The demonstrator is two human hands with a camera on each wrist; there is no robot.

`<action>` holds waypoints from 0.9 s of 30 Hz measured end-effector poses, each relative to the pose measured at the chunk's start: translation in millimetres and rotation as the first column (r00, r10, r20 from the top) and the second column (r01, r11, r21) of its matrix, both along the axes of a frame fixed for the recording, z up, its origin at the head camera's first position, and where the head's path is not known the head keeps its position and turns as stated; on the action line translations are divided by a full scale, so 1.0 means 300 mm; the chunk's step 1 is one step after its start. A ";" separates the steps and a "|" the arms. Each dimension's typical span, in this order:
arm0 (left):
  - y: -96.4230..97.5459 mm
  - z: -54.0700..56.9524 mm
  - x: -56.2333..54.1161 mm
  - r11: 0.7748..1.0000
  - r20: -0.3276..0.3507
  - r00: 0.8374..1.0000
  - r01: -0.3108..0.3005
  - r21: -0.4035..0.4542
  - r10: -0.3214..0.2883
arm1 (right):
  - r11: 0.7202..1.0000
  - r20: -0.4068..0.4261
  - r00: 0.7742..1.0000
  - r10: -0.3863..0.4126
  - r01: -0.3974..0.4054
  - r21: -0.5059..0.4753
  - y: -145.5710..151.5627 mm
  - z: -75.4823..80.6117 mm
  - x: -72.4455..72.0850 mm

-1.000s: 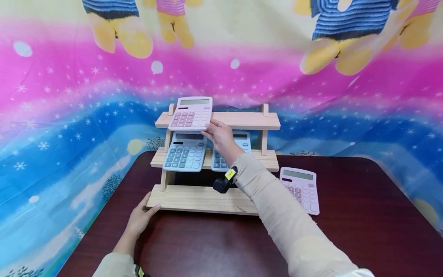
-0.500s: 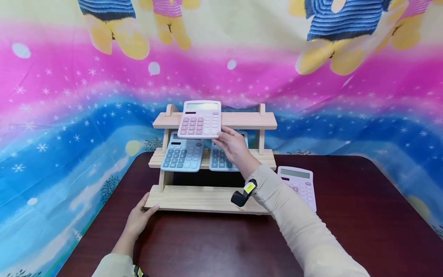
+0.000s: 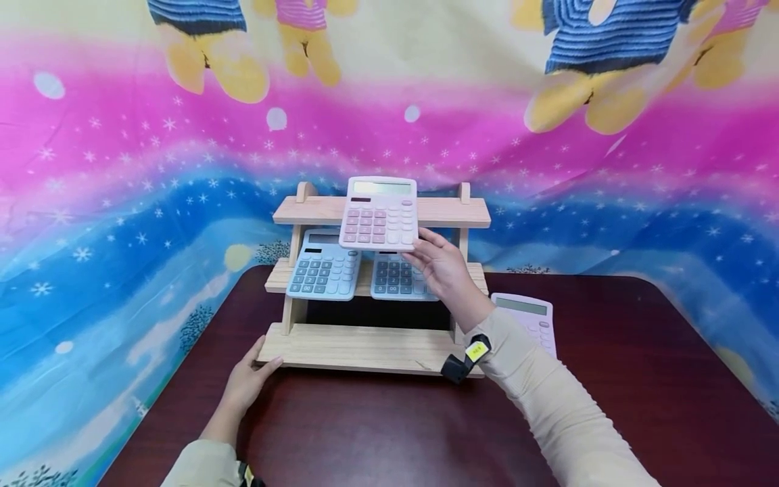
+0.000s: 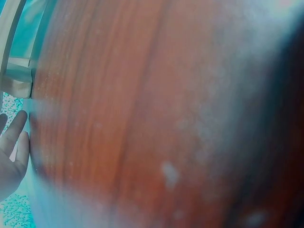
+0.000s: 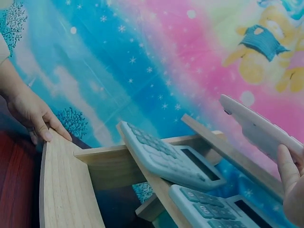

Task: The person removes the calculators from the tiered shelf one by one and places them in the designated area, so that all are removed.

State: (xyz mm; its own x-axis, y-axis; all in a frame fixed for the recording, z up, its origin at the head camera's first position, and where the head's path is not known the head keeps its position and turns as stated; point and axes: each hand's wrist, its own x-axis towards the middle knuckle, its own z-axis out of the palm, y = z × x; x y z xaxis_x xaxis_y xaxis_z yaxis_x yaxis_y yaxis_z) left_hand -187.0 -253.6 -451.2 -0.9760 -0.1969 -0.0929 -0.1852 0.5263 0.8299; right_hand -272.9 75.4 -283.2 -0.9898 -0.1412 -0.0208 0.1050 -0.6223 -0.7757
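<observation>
My right hand pinches a pink calculator by its lower right corner. In the head view this calculator overlaps the top tier of a three-tier wooden display stand; in the right wrist view it is tilted, off the top board. With thumb and fingers, my left hand holds the left front corner of the stand's bottom tier. Two blue calculators lean on the middle tier: the left one shows almost whole, the right one is partly covered by the pink calculator and my right hand.
Another pink calculator lies on the dark reddish table right of the stand, partly hidden by my right sleeve. Behind the table hangs a colourful cloth backdrop with bears and snowflakes.
My right hand has carried the pink calculator rightward and somewhat nearer, from the left end of the top tier towards its middle. My left hand keeps its place on the stand.
</observation>
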 end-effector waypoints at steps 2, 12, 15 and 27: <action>-0.002 -0.002 0.001 1.000 -0.001 1.000 0.002 -0.001 -0.002 | 1.000 -0.012 1.000 0.002 -0.002 0.003 0.014 0.003 0.015; -0.008 -0.004 -0.004 1.000 -0.006 1.000 0.016 -0.005 -0.016 | 0.999 -0.089 0.995 0.040 -0.041 -0.009 0.075 0.007 0.081; -0.010 -0.006 -0.002 1.000 -0.004 1.000 0.014 -0.003 -0.014 | 0.999 -0.102 0.993 0.054 -0.053 0.005 0.096 0.001 0.100; -0.013 -0.005 -0.011 1.000 0.007 1.000 0.021 0.003 -0.021 | 0.998 -0.111 0.994 0.011 -0.018 -0.063 0.170 -0.025 0.142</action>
State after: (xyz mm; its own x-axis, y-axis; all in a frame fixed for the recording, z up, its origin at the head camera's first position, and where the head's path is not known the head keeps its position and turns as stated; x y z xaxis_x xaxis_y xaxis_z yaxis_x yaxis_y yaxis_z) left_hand -190.4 -257.5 -452.7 -0.9792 -0.1762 -0.1008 -0.1804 0.5275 0.8302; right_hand -230.2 126.4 -290.6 -0.9834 -0.1526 0.0982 0.0299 -0.6700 -0.7418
